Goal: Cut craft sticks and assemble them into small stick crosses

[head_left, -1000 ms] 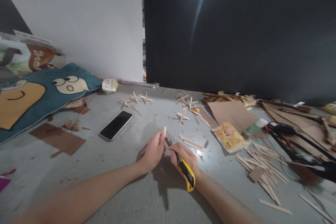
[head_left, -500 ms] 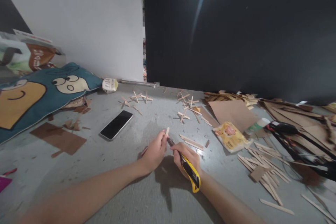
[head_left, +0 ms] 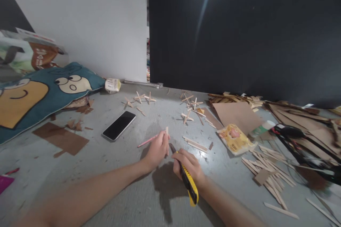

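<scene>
My left hand (head_left: 157, 149) is closed around a wooden craft stick (head_left: 167, 130), whose pale tip pokes up past the fingers. Just to the right, my right hand (head_left: 188, 166) grips a yellow and black utility knife (head_left: 189, 183). Its blade end points up and left, a small gap away from the left hand. A pink pencil-like stick (head_left: 147, 141) lies on the table beside the left hand, partly hidden by it. Beyond the hands are two loose craft sticks (head_left: 195, 144) and several small crossed-stick pieces (head_left: 187, 116).
A phone (head_left: 119, 125) lies to the left, near brown cardboard (head_left: 62, 139) and a blue cushion (head_left: 80, 81). On the right are a yellow packet (head_left: 234, 139), a glue stick (head_left: 262, 128), a heap of craft sticks (head_left: 271, 173) and a black tool with cables (head_left: 290, 130). Boards stand behind.
The right hand and knife have drawn slightly down, away from the held stick. The left hand has turned a little, so its stick stands more upright and more of the pink stick shows.
</scene>
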Tool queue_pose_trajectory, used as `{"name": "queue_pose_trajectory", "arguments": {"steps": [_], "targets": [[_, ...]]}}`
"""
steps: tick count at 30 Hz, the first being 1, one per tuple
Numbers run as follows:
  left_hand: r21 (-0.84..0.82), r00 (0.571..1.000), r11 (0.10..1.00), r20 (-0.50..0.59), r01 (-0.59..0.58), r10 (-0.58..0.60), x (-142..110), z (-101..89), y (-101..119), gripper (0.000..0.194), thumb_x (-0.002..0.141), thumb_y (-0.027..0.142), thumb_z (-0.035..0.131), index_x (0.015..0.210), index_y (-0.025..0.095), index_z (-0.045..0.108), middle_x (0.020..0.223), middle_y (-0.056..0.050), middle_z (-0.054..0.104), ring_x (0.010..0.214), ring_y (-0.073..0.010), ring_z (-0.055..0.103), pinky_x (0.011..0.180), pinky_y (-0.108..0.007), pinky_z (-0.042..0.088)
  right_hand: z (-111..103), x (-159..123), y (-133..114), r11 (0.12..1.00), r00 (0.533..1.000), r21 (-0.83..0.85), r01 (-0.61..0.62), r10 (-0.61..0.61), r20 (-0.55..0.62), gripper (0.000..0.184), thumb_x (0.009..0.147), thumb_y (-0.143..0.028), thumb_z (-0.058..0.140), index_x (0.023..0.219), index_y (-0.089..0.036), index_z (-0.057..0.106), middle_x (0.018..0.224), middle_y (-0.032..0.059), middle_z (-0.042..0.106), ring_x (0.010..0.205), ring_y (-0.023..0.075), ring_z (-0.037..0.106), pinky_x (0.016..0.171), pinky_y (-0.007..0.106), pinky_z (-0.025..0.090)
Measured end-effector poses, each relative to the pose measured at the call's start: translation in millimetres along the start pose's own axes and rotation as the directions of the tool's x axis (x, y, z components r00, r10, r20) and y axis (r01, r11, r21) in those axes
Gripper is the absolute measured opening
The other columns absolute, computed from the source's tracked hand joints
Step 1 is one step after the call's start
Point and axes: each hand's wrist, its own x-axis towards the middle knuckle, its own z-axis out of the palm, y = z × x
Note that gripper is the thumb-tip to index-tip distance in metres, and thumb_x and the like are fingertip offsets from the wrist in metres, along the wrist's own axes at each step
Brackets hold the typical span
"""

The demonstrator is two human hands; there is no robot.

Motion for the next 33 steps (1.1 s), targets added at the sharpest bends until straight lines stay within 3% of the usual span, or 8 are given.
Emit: {"name": "queue_pose_trajectory", "arguments": {"steps": [2, 5, 10, 14, 17, 33], "targets": [[-0.059, 0.999, 0.998, 0.047, -0.023, 0.026, -0.6, 0.6, 0.1, 0.052, 0.096, 0.074, 0.037, 0.092, 0.023, 0.047, 0.046, 0.011, 0.041, 0.042, -0.0134, 0.043, 0.049, -0.026, 0.040, 0.1, 1.6, 0.9, 0.995, 0.995, 0.042, -0.095, 0.096, -0.040, 0.019, 0.099, -0.009, 0.049, 0.104, -0.024, 0.061, 0.078, 0.0018, 0.066, 0.065, 0.0155, 0.066, 0.062, 0.026, 0.056], [-0.100, 1.000, 0.995, 0.025, -0.004, 0.006, 0.3, -0.5, -1.7, 0.046, 0.097, 0.068, 0.042, 0.097, 0.023, 0.047, 0.051, 0.011, 0.043, 0.043, -0.0126, 0.046, 0.051, -0.025, 0.041, -1.7, 4.7, 3.8, 0.971, 0.969, 0.068, -0.227, 0.233, -0.087, 0.015, 0.099, -0.014, 0.052, 0.101, -0.024, 0.062, 0.079, 0.0010, 0.069, 0.064, 0.0151, 0.067, 0.062, 0.025, 0.056], [-0.057, 0.996, 0.998, 0.078, 0.035, -0.031, 2.4, -2.8, -5.6, 0.032, 0.092, 0.051, 0.057, 0.103, 0.022, 0.047, 0.057, 0.009, 0.053, 0.047, -0.0112, 0.048, 0.050, -0.022, 0.037, -5.3, 5.9, 6.1, 0.952, 0.954, 0.110, -0.285, 0.293, -0.065, 0.013, 0.098, -0.020, 0.054, 0.104, -0.024, 0.064, 0.079, 0.0008, 0.071, 0.064, 0.0162, 0.068, 0.063, 0.027, 0.057], [-0.054, 0.990, 0.999, 0.139, 0.005, 0.002, 1.9, -2.1, -6.4, 0.030, 0.093, 0.049, 0.054, 0.103, 0.022, 0.048, 0.058, 0.008, 0.054, 0.048, -0.0107, 0.047, 0.051, -0.022, 0.037, -2.8, 2.3, 6.2, 0.916, 0.917, 0.088, -0.392, 0.396, -0.041, 0.023, 0.100, -0.023, 0.053, 0.120, -0.024, 0.063, 0.082, 0.0016, 0.075, 0.065, 0.0176, 0.072, 0.066, 0.029, 0.059], [-0.046, 0.988, 0.999, 0.151, -0.020, 0.027, 1.8, -1.8, -7.5, 0.029, 0.093, 0.048, 0.055, 0.104, 0.022, 0.049, 0.058, 0.009, 0.052, 0.047, -0.0104, 0.045, 0.051, -0.021, 0.035, 0.1, -0.5, 7.4, 0.879, 0.881, 0.106, -0.466, 0.472, -0.042, 0.022, 0.100, -0.026, 0.053, 0.121, -0.024, 0.062, 0.083, 0.0013, 0.077, 0.064, 0.0164, 0.073, 0.064, 0.027, 0.060], [-0.038, 0.983, 0.999, 0.179, -0.025, 0.032, 0.0, -3.2, -4.3, 0.027, 0.095, 0.047, 0.056, 0.099, 0.021, 0.050, 0.060, 0.006, 0.053, 0.052, -0.0119, 0.047, 0.051, -0.022, 0.034, -0.6, 0.9, 7.1, 0.849, 0.852, 0.095, -0.520, 0.523, -0.019, 0.024, 0.102, -0.034, 0.052, 0.116, -0.021, 0.067, 0.084, 0.0039, 0.078, 0.067, 0.0176, 0.075, 0.066, 0.029, 0.062]]}}
